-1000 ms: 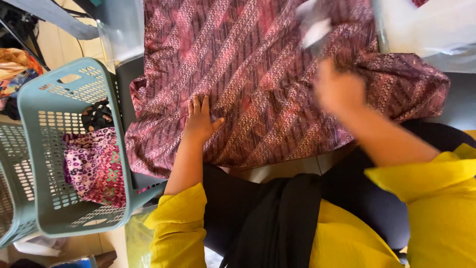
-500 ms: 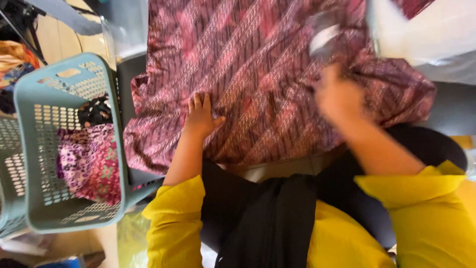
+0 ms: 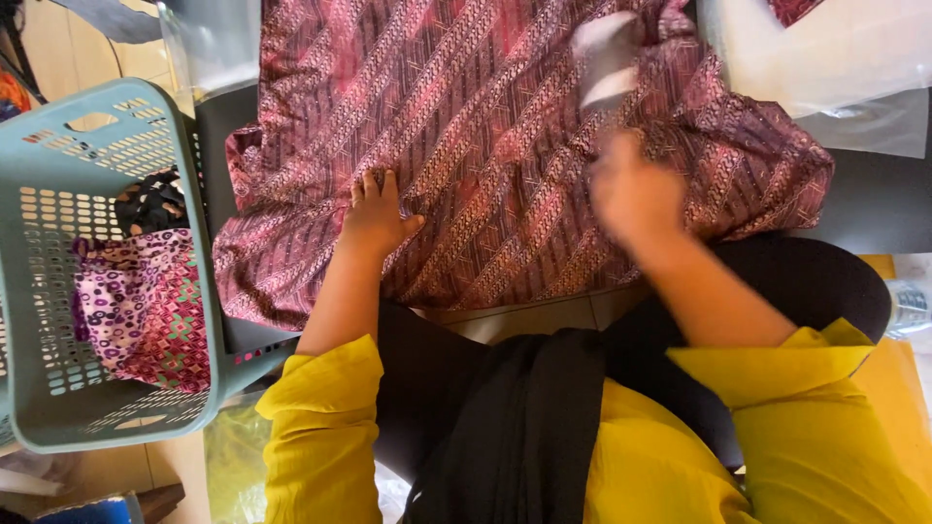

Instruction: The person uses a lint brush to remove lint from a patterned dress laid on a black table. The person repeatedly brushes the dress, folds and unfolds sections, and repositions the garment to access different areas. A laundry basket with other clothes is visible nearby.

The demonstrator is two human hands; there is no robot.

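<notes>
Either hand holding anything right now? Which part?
Left hand lies flat on the maroon patterned cloth, gripping nothing. Right hand is blurred, seemingly closed on a pale grey-white object at its near end; the exact grip can't be told.

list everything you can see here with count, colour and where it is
patterned cloth: one, maroon and pink with diagonal stripes, spread over the dark table
iron: one, pale grey, blurred, on the cloth at upper right
laundry basket: one, pale teal plastic, left of the table
pink patterned fabric: one, inside the basket
black patterned fabric: one, inside the basket, above the pink one
clear plastic sheet: one, top right
left hand: flat on the cloth, yellow sleeve
right hand: blurred, gripping the iron, yellow sleeve
</notes>
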